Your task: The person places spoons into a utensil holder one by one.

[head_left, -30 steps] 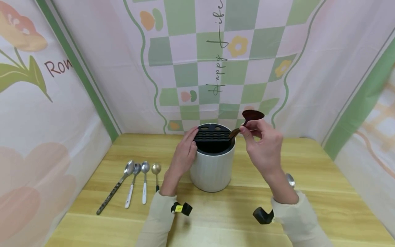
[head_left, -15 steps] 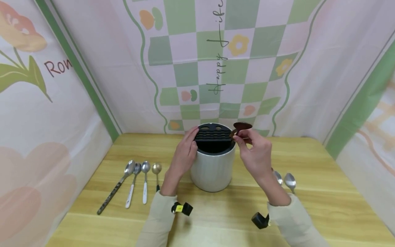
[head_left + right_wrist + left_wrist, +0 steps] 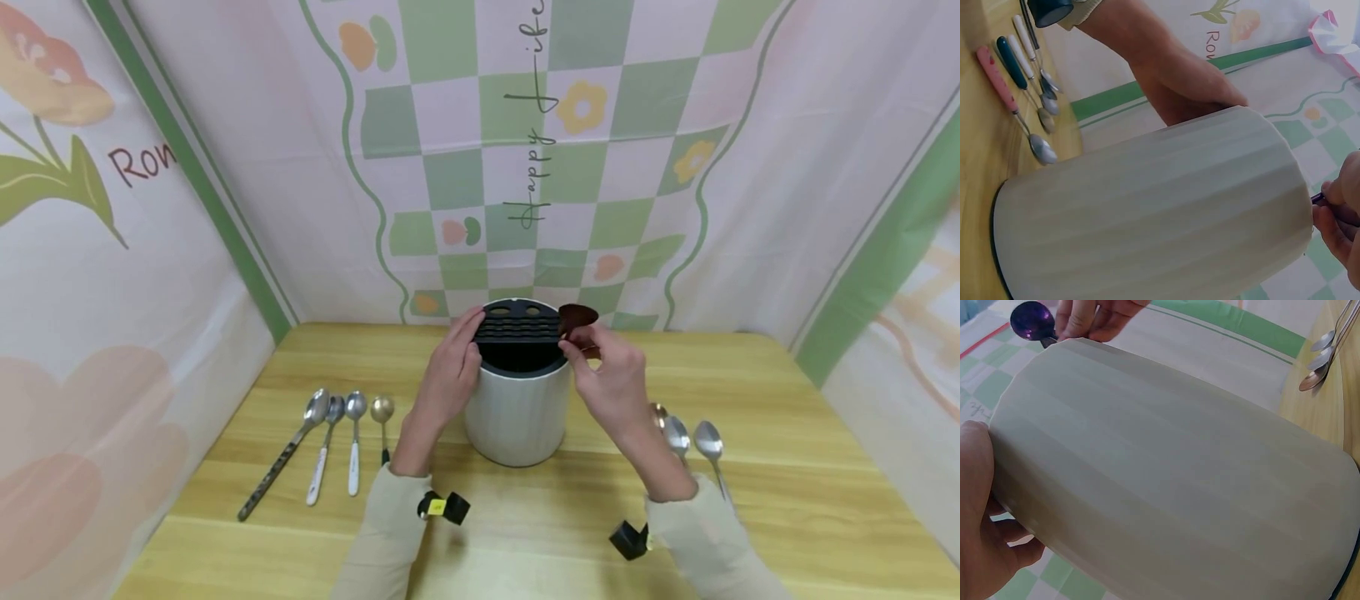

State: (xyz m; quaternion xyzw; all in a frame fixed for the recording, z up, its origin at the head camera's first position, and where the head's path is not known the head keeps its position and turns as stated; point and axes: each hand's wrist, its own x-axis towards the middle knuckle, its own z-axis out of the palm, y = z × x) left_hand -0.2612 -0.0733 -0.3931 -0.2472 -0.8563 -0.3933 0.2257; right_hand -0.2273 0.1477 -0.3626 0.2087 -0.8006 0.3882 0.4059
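- A pale wooden table (image 3: 787,500) stands inside a fabric booth: the backdrop (image 3: 525,125) is checked green, pink and white with flower prints and script lettering, and the side cloths carry large flowers.
- Four spoons (image 3: 330,442) lie in a row on the table's left; three more spoons (image 3: 686,437) lie on the right, just beside the right forearm.
- The holder (image 3: 517,408), a white ribbed cylinder with a black slotted insert (image 3: 521,327) at its top, stands upright mid-table, near the back.
- The left hand (image 3: 448,375) wraps its curled fingers round the holder's left side, fingertips at the rim.
- The right hand (image 3: 611,379) pinches a dark brown spoon (image 3: 577,317) by the neck; its bowl sticks up at the holder's right rim, its handle down inside, hidden.
- Compared with a second ago, the brown spoon has sunk from well above the rim to rim level, and the right hand has dropped with it, uncovering the right-side spoons. The left hand has kept its grip.
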